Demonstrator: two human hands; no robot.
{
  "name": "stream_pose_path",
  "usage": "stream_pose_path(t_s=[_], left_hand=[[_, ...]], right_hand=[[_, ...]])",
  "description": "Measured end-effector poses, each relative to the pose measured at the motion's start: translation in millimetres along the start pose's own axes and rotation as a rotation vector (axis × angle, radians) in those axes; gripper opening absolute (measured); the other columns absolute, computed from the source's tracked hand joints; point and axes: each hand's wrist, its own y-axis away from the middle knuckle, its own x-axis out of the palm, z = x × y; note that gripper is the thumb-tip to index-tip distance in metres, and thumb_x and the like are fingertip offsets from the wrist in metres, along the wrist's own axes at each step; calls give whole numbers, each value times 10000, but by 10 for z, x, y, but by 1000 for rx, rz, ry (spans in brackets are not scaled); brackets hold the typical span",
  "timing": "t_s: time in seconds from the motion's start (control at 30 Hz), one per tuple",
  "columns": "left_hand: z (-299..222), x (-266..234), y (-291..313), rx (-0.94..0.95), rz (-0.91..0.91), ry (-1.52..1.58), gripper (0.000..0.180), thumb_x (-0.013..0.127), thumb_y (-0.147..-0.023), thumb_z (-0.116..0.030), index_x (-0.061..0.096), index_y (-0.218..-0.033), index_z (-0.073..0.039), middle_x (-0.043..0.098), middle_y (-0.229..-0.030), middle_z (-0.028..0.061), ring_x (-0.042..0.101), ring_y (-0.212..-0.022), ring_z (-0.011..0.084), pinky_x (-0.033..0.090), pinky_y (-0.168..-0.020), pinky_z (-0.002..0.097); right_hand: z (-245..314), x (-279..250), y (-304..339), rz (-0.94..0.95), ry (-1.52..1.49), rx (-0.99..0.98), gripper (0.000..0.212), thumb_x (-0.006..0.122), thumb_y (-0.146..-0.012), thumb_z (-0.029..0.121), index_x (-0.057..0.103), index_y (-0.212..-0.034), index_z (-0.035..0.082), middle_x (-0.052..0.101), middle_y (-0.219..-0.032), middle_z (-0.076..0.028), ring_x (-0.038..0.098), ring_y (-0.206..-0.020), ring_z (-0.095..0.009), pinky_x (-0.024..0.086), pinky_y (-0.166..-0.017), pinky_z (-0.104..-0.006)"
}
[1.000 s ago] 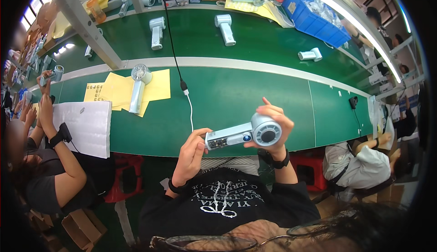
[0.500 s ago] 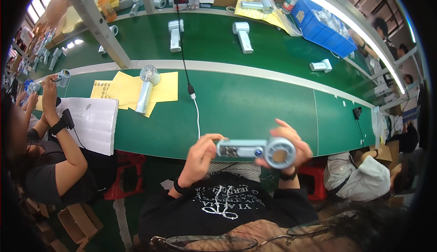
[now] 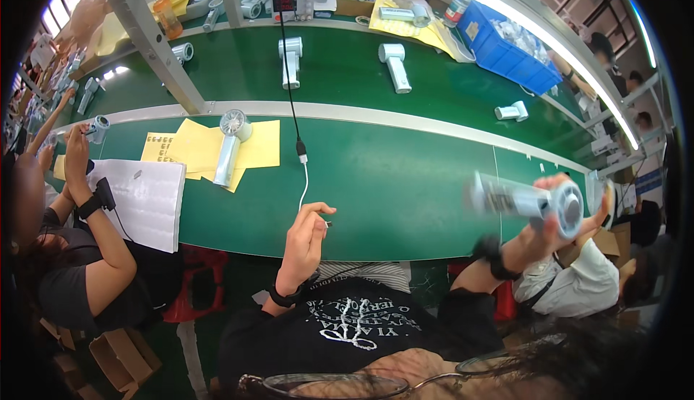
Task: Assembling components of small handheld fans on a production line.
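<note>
My right hand (image 3: 546,230) is closed around a light blue handheld fan (image 3: 524,201), out over the right part of the green bench. The fan is smeared by motion, its round head near my fingers and its handle pointing left. My left hand (image 3: 303,244) pinches the plug end of a white charging cable (image 3: 304,179) at the bench's front edge. That cable joins a black cord (image 3: 290,89) hanging from above. Left of it, another handheld fan (image 3: 229,156) lies on yellow paper sheets (image 3: 264,143).
Beyond a metal rail, several fans such as this one (image 3: 396,67) lie on a green belt (image 3: 340,60). A blue bin (image 3: 499,53) with plastic-wrapped parts stands far right. At left, a co-worker (image 3: 94,255) sits by a white pad (image 3: 144,190); another person (image 3: 578,270) is at right.
The fan has left my left hand and swung right and away in my right hand. My left hand now holds the cable end. Fans on the belt have shifted slightly right.
</note>
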Motion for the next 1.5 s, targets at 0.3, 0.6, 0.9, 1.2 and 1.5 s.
stream_pose_path(t_s=[0.3, 0.6, 0.9, 1.2, 1.5], left_hand=[[17, -32, 62, 17, 49, -15, 246, 415, -1004, -80, 494, -814, 54, 600, -1029, 120, 481, -596, 153, 417, -567, 295], [42, -74, 37, -77, 77, 10, 284, 397, -1020, -136, 577, -916, 58, 600, -1004, 86, 471, -648, 114, 409, -611, 252], [109, -34, -36, -103, 136, 34, 261, 404, -1017, -113, 581, -953, 69, 598, -1009, 90, 480, -642, 114, 416, -604, 250], [73, -111, 33, -101, 106, 56, 292, 388, -1020, -130, 591, -941, 65, 613, -1012, 98, 479, -650, 112, 414, -608, 247], [105, -157, 78, -77, 62, 98, 316, 374, -1021, -138, 600, -929, 64, 620, -979, 97, 467, -657, 115, 408, -616, 248]], right_hand=[[-1894, -1283, -1095, -525, 863, 77, 807, 866, -699, 259, 372, -1283, 2, 513, -1056, -139, 574, -994, -228, 518, -815, -331], [-3267, -2184, -1090, -685, 1436, 638, 942, 839, -658, 474, 378, -1298, -42, 531, -1221, -266, 564, -1064, -348, 424, -959, -468], [-4037, -1324, -858, 359, 1776, 32, 632, 778, -746, 354, 508, -1149, -51, 486, -1215, -264, 445, -1176, -397, 372, -991, -464], [-3022, -605, -603, 518, 1054, 394, 536, 750, -751, 153, 430, -1137, -39, 500, -1193, -259, 511, -1111, -398, 422, -956, -388], [-2509, 284, -471, 1202, 904, 327, 543, 715, -837, 266, 430, -1207, -11, 487, -1242, -235, 496, -1173, -388, 409, -1004, -401]])
